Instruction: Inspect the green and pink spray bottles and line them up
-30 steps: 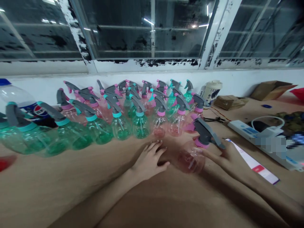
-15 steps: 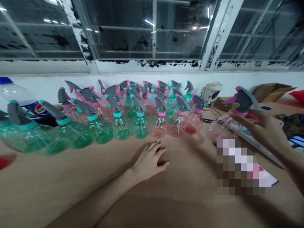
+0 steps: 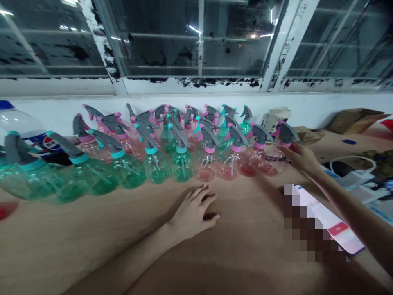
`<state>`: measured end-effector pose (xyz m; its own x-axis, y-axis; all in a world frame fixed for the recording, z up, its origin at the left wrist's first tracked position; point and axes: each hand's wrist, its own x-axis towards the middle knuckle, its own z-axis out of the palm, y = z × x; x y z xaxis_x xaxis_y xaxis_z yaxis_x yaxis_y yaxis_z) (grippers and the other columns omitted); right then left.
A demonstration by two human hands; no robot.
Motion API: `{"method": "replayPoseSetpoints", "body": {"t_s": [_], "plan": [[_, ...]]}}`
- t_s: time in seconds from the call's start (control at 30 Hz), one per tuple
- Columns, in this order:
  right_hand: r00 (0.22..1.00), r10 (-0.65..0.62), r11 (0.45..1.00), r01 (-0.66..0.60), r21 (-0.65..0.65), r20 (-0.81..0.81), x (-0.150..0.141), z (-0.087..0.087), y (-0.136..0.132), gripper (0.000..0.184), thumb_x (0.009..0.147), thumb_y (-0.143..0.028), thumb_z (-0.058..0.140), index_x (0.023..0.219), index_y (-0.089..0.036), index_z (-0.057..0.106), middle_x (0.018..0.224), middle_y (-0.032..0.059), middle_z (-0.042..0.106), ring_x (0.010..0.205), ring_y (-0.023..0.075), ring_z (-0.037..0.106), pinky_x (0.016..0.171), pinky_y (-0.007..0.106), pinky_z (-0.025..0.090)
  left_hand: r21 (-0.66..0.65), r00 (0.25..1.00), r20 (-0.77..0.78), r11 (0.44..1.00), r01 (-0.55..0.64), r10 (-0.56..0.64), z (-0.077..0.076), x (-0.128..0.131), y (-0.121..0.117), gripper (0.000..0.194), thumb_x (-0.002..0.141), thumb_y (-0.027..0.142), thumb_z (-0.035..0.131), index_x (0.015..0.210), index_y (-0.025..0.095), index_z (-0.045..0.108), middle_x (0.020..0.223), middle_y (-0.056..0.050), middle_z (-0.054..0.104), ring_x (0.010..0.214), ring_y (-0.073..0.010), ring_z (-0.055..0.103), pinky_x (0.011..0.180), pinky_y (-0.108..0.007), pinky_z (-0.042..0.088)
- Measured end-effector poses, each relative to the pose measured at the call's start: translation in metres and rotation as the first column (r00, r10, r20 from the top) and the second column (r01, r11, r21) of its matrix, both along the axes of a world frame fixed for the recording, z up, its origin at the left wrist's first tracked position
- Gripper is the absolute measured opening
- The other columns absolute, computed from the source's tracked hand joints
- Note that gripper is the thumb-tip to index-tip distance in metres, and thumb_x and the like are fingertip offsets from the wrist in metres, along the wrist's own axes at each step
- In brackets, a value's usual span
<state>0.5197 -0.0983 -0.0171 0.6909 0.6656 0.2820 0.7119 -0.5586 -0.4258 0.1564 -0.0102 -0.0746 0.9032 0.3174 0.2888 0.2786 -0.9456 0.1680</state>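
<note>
My right hand (image 3: 302, 159) is closed around a pink spray bottle (image 3: 278, 153) with a grey trigger head, standing it at the right end of the front row of bottles. My left hand (image 3: 193, 211) lies flat and open on the brown table (image 3: 123, 237), holding nothing, just in front of the row. Several green spray bottles (image 3: 181, 162) and pink spray bottles (image 3: 230, 162) stand packed in rows along the white wall.
A large clear soda bottle (image 3: 27, 131) lies at the far left. A white cup (image 3: 274, 116), cardboard boxes (image 3: 353, 119), a white power strip with a charger (image 3: 353, 178) and a white-and-red card (image 3: 328, 217) are on the right. Windows run above the wall.
My right hand lifted the pink bottle from the table near my left hand, swung it right, then set it at the right end of the front row. My left hand stayed put.
</note>
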Motion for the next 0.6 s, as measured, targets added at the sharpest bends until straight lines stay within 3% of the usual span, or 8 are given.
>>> {"method": "replayPoseSetpoints", "body": {"t_s": [0.1,0.2,0.33,0.43,0.53,0.6], "plan": [[1.0,-0.024,1.0,0.024,-0.012,-0.005,0.006,-0.008,0.003,0.027,0.088,-0.033,0.053,0.11,-0.017,0.056,0.109,0.0053,0.059,0.09,0.0178,0.06,0.076,0.038,0.051,0.001,1.0,0.015,1.0,0.008,-0.008,0.0,0.0,-0.001,0.048,0.082,0.044,0.057,0.12,0.014,0.056,0.13,-0.012,0.051,0.128,-0.0265,0.036,0.105,-0.042,0.03],[1.0,-0.016,1.0,0.016,-0.009,0.001,0.007,-0.009,0.001,0.028,0.088,-0.038,0.052,0.105,-0.016,0.058,0.102,0.0053,0.062,0.087,0.018,0.061,0.075,0.036,0.05,0.0,1.0,0.026,1.0,0.008,-0.008,0.0,0.0,-0.001,0.048,0.081,0.043,0.058,0.12,0.015,0.056,0.129,-0.011,0.052,0.127,-0.0264,0.037,0.105,-0.042,0.03],[1.0,0.018,0.999,-0.018,0.038,0.004,0.003,-0.009,-0.002,0.048,0.083,-0.055,0.046,0.101,-0.014,0.062,0.091,0.0108,0.068,0.089,0.0233,0.063,0.071,0.032,0.043,-0.018,1.0,0.026,1.0,0.003,-0.003,0.0,0.0,-0.001,0.048,0.081,0.042,0.06,0.119,0.014,0.056,0.129,-0.013,0.051,0.127,-0.027,0.037,0.104,-0.043,0.031],[1.0,0.005,0.997,-0.006,0.083,0.003,-0.005,-0.009,-0.007,0.062,0.079,-0.063,0.042,0.11,-0.011,0.06,0.104,0.0161,0.066,0.099,0.0264,0.061,0.073,0.032,0.041,-0.036,0.999,0.037,0.999,-0.008,0.009,0.001,0.0,-0.002,0.048,0.08,0.04,0.061,0.12,0.014,0.055,0.129,-0.013,0.05,0.126,-0.0272,0.038,0.103,-0.043,0.033],[0.998,-0.06,0.992,0.058,0.115,0.009,-0.021,-0.009,-0.022,0.085,0.076,-0.068,0.038,0.123,0.002,0.048,0.117,0.0298,0.056,0.107,0.034,0.057,0.075,0.037,0.041,-0.055,0.996,0.081,0.998,-0.016,0.021,0.001,-0.007,-0.004,0.043,0.082,0.034,0.06,0.119,0.014,0.053,0.127,-0.012,0.051,0.123,-0.0255,0.041,0.102,-0.041,0.035],[0.998,-0.063,0.992,0.061,0.114,0.015,-0.037,-0.01,-0.034,0.091,0.074,-0.069,0.042,0.127,0.005,0.044,0.119,0.0324,0.054,0.11,0.037,0.054,0.076,0.04,0.042,-0.065,0.993,0.114,0.998,-0.025,0.032,0.001,-0.017,-0.006,0.038,0.083,0.029,0.059,0.118,0.015,0.052,0.125,-0.01,0.052,0.12,-0.0241,0.044,0.101,-0.041,0.037]]}}
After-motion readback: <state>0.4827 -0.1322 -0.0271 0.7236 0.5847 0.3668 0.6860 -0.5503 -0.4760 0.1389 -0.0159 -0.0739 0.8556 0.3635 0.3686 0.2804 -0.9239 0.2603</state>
